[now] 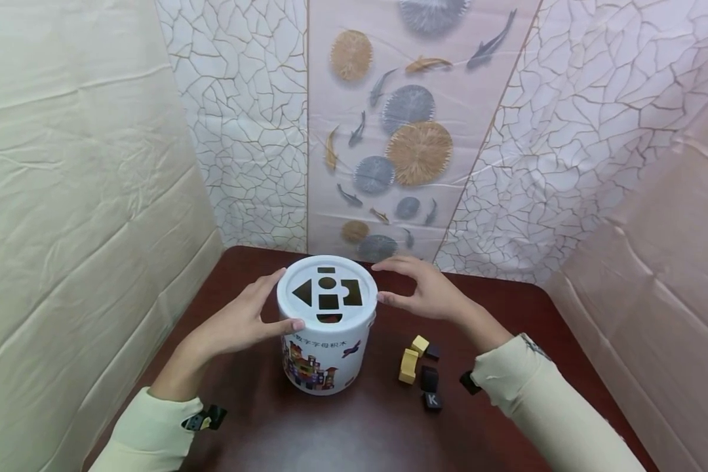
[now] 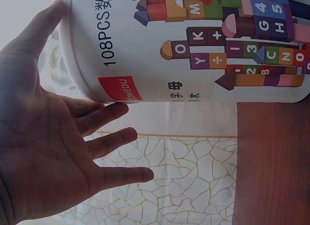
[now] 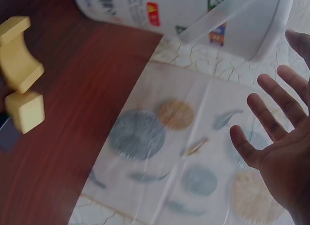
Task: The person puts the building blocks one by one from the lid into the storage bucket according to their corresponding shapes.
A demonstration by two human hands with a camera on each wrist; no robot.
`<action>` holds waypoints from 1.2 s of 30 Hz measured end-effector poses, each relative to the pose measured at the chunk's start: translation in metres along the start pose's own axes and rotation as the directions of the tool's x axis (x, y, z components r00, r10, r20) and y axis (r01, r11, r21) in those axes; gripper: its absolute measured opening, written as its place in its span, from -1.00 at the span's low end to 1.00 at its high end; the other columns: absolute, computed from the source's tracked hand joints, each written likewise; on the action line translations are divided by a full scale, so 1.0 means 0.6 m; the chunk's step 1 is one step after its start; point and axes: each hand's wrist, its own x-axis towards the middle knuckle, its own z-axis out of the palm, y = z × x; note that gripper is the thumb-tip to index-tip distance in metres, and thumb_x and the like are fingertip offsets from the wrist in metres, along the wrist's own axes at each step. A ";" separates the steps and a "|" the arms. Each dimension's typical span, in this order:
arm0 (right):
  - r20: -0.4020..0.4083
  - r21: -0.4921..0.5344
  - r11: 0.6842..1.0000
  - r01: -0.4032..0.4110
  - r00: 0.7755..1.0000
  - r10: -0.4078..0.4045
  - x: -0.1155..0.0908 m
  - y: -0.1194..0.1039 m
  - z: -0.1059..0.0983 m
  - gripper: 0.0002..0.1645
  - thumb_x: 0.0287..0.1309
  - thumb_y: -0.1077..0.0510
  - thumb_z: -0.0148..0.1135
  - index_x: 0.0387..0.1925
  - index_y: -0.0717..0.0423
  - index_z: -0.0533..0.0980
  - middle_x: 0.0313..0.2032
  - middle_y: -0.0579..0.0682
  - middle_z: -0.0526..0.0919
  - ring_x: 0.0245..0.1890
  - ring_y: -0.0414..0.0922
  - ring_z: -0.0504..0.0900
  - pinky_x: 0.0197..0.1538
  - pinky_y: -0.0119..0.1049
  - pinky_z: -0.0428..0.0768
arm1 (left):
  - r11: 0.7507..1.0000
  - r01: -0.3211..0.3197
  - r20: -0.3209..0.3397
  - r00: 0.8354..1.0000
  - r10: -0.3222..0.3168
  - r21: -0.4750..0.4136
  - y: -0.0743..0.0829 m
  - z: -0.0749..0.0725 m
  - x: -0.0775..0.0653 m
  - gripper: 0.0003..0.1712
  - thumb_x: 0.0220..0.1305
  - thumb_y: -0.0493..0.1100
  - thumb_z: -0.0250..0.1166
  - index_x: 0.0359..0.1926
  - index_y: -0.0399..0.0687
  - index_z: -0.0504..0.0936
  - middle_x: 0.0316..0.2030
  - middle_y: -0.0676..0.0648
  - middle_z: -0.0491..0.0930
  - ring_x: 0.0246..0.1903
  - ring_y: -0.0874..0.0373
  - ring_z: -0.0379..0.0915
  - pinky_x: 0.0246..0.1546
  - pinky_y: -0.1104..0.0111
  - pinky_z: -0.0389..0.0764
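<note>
A white toy-block bucket (image 1: 324,360) stands upright on the dark red table, printed with pictures of lettered blocks. Its white lid (image 1: 297,311) has cut-outs, among them a triangle, a circle and a square. At the left of the lid is my left hand (image 1: 236,324), thumb and fingertips right at the rim, fingers spread straight. My right hand (image 1: 427,288) is on the other side, its relaxed fingers and thumb beside the rim with nothing held. In the right wrist view, the spread fingers (image 3: 271,109) stand near the lid end of the bucket (image 3: 208,22).
Right of the bucket lie a yellow arched block (image 1: 408,367), a yellow cube (image 1: 420,345), a dark block (image 1: 432,353), a black block (image 1: 429,378) and a black block marked K (image 1: 432,401). Patterned cloth walls (image 1: 254,131) enclose the table (image 1: 484,419).
</note>
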 end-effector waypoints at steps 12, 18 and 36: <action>-0.065 -0.003 0.998 -0.057 0.996 0.057 -0.091 0.056 0.003 -0.44 0.39 -0.09 0.55 0.36 -0.15 0.66 0.26 -0.13 0.77 0.25 -0.04 0.74 0.30 0.14 0.70 | 1.000 0.016 0.006 1.000 -0.016 0.000 0.001 0.005 0.000 0.37 0.22 0.60 0.46 0.81 0.26 -0.01 0.71 -0.16 0.18 0.69 -0.28 0.10 0.51 -0.48 0.33; -0.095 -0.016 0.996 -0.089 0.992 0.087 -0.128 0.081 0.013 -0.46 0.38 -0.04 0.57 0.32 -0.13 0.67 0.22 -0.12 0.78 0.23 0.00 0.77 0.26 0.15 0.72 | 1.000 0.030 0.009 1.000 -0.030 0.002 0.003 0.005 -0.001 0.39 0.21 0.62 0.45 0.81 0.26 -0.03 0.72 -0.15 0.15 0.70 -0.28 0.07 0.52 -0.49 0.31; -0.103 -0.066 0.967 -0.246 0.966 0.239 -0.223 0.174 0.063 -0.45 0.31 -0.02 0.63 0.27 -0.04 0.70 0.19 -0.03 0.80 0.20 0.10 0.76 0.23 0.21 0.72 | 1.000 0.031 0.019 0.999 -0.031 -0.005 0.002 0.005 -0.002 0.36 0.23 0.58 0.46 0.81 0.32 -0.04 0.74 -0.15 0.12 0.70 -0.34 0.05 0.49 -0.54 0.30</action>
